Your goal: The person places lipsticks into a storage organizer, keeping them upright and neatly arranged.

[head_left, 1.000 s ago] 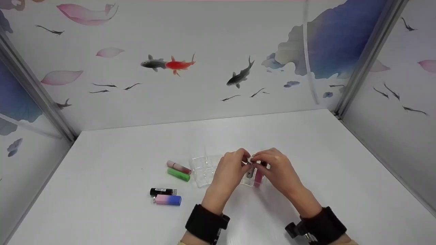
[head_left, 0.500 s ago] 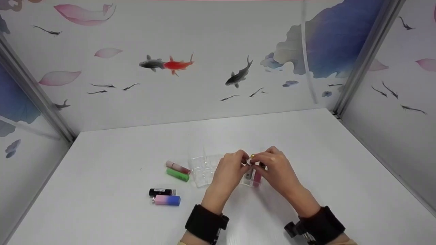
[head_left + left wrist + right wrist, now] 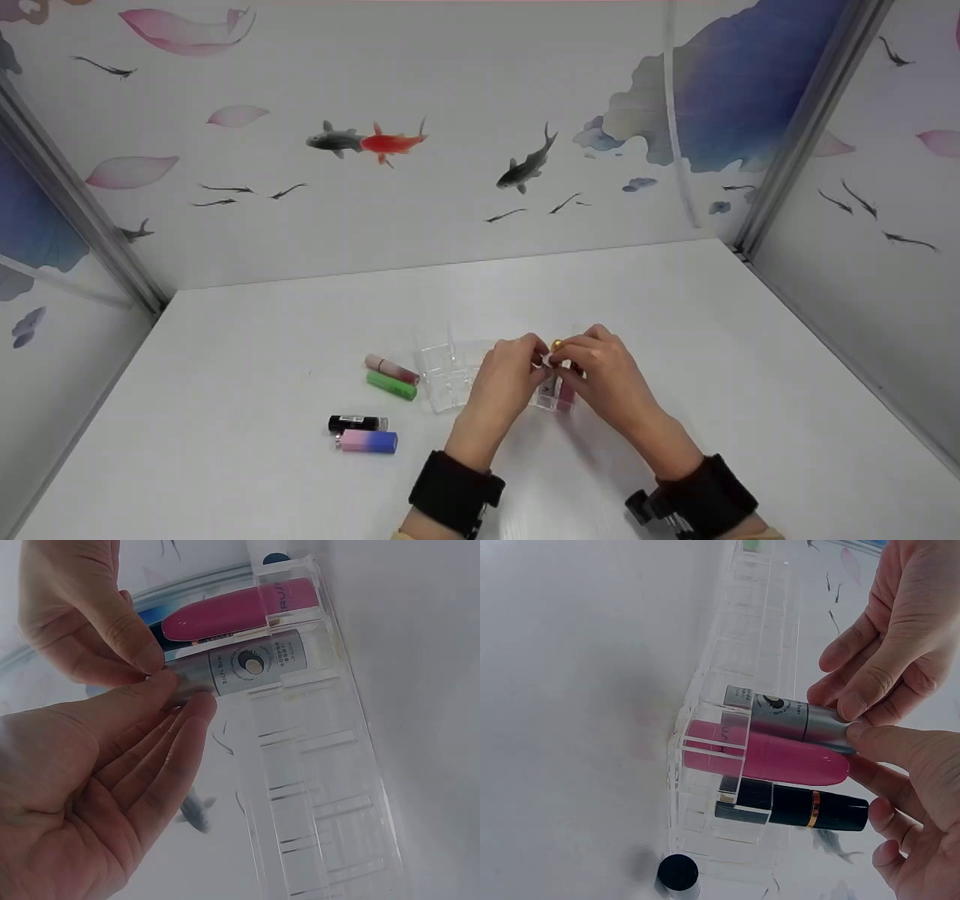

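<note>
A silver lipstick tube [image 3: 259,664] stands in a slot of a clear compartment organizer [image 3: 442,379]. My left hand [image 3: 504,373] pinches its upper end between thumb and fingers, as the left wrist view shows. My right hand [image 3: 611,371] also holds that end, its thumb and fingers meeting the left fingertips. Beside the silver tube stands a pink tube [image 3: 780,757] in its own slot. Past it is a black tube with a gold band [image 3: 817,808]. In the head view, my fingers partly cover the tubes.
Left of the organizer lie a pinkish lip gloss tube [image 3: 392,369] and a green tube [image 3: 391,385]. Nearer are a black tube [image 3: 355,424] and a pink-to-blue tube [image 3: 369,441]. A short dark-ended cylinder [image 3: 679,874] shows by the organizer's end. Printed walls enclose the white table [image 3: 225,360].
Both hands stay at the silver lipstick tube, with only small shifts of the fingers. A gold-coloured tip between the hands, hidden one second ago, now shows.
</note>
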`<state>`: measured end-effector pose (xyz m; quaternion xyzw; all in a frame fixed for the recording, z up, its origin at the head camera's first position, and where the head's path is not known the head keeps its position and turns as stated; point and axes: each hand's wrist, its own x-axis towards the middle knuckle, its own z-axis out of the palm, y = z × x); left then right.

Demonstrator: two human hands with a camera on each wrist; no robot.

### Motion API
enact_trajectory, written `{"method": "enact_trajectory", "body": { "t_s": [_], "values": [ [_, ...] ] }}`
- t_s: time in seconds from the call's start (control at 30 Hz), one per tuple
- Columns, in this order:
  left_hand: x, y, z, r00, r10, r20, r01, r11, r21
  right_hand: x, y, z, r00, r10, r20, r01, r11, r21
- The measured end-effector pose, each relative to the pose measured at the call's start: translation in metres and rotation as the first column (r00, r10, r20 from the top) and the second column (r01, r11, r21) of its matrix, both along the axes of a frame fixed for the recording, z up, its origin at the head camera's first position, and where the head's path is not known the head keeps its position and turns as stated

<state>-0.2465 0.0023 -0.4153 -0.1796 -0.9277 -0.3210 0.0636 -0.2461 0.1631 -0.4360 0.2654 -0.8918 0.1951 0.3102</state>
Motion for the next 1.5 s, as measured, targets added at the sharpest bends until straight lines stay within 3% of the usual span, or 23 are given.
{"method": "enact_trajectory", "body": {
  "t_s": [0.6, 1.03, 1.5],
  "values": [
    [-0.0007, -0.001, -0.0057, 1.0, -0.005, -0.003, 0.005, 1.0, 0.0, 0.0002, -0.0016, -0.0039, 1.0, -0.009, 0.01, 0.008, 1.0, 0.014],
    [-0.0013, -0.0014, -0.0057, 1.0, -0.013, -0.023, 0.013, 1.0, -0.013, -0.0024, -0.0011, -0.0078, 0.997, 0.015, -0.08, -0.012, 0.999, 0.039],
    [-0.0004, -0.003, -0.0049, 1.0, -0.008, -0.013, 0.008, 1.0, -0.014, -0.002, 0.0003, -0.0066, 0.998, 0.032, -0.046, -0.03, 0.999, 0.037]
  ]
}}
